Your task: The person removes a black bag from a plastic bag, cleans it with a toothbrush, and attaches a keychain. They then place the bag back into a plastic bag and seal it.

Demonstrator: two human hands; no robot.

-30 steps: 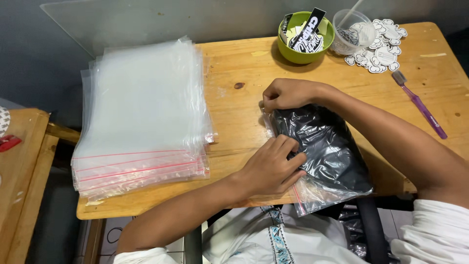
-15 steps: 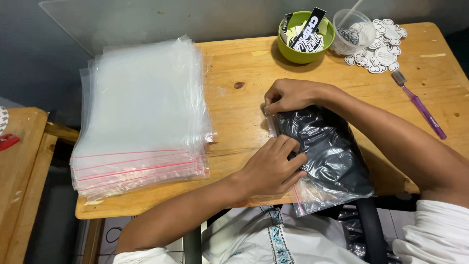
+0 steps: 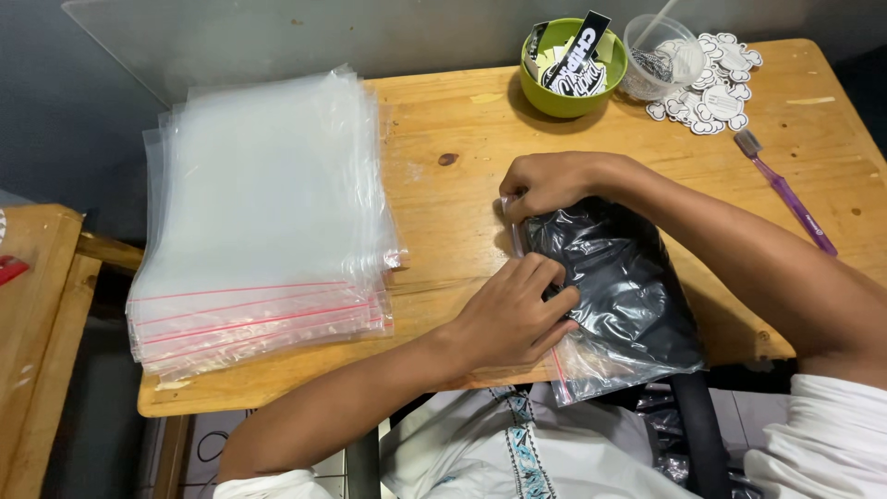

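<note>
A clear zip bag (image 3: 621,305) holding folded black cloth lies on the wooden table (image 3: 462,203), its near end hanging over the front edge. My left hand (image 3: 514,314) presses its fingers on the bag's red-striped open edge at the middle. My right hand (image 3: 547,182) pinches the same edge at its far corner. A thick stack of empty clear zip bags (image 3: 263,217) with red seal lines lies to the left.
A green bowl (image 3: 571,66) with black-and-white stickers stands at the back. Beside it are a clear plastic cup (image 3: 667,57), a pile of white cut-out stickers (image 3: 716,88) and a purple toothbrush (image 3: 787,192). A lower wooden bench (image 3: 37,323) stands at the left.
Both hands stay on the bag's edge; my left fingers have shifted only slightly along it. The bag has not moved.
</note>
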